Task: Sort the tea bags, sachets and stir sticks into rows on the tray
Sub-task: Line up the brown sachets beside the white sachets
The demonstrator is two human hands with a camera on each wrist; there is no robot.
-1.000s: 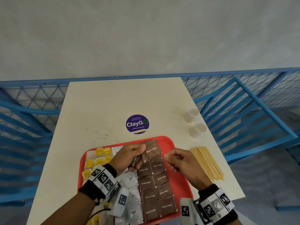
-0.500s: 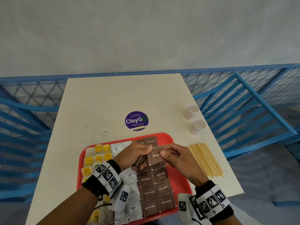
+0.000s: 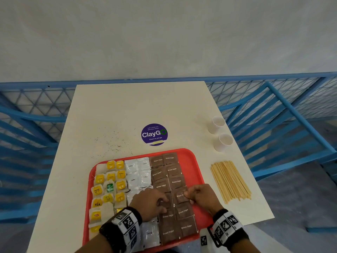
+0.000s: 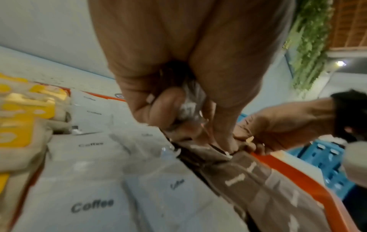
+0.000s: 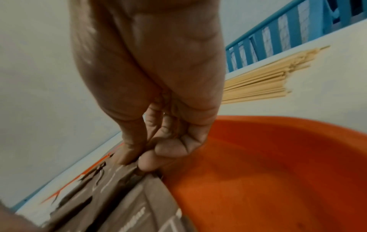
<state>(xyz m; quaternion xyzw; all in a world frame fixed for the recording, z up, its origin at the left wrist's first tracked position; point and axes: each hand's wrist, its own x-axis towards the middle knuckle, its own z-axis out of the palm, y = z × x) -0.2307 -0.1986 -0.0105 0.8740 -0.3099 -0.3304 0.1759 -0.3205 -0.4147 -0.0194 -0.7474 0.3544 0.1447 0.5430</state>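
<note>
Head view, tray: red tray (image 3: 198,167) on the cream table (image 3: 127,110); yellow-tagged tea bags (image 3: 109,181) left, white coffee sachets (image 3: 138,172) middle, brown sugar sachets (image 3: 169,172) right, in rows.
Head view, stir sticks: pale wooden stir sticks (image 3: 230,181) bundled on the table right of the tray.
Head view, hands: left hand (image 3: 151,203) and right hand (image 3: 200,197) curled on the near brown row.
Left wrist view: left fingers (image 4: 164,108) clutch a crumpled silvery sachet (image 4: 190,100).
Right wrist view: right fingertips (image 5: 149,161) pinch a brown sugar sachet's (image 5: 127,188) edge.
</note>
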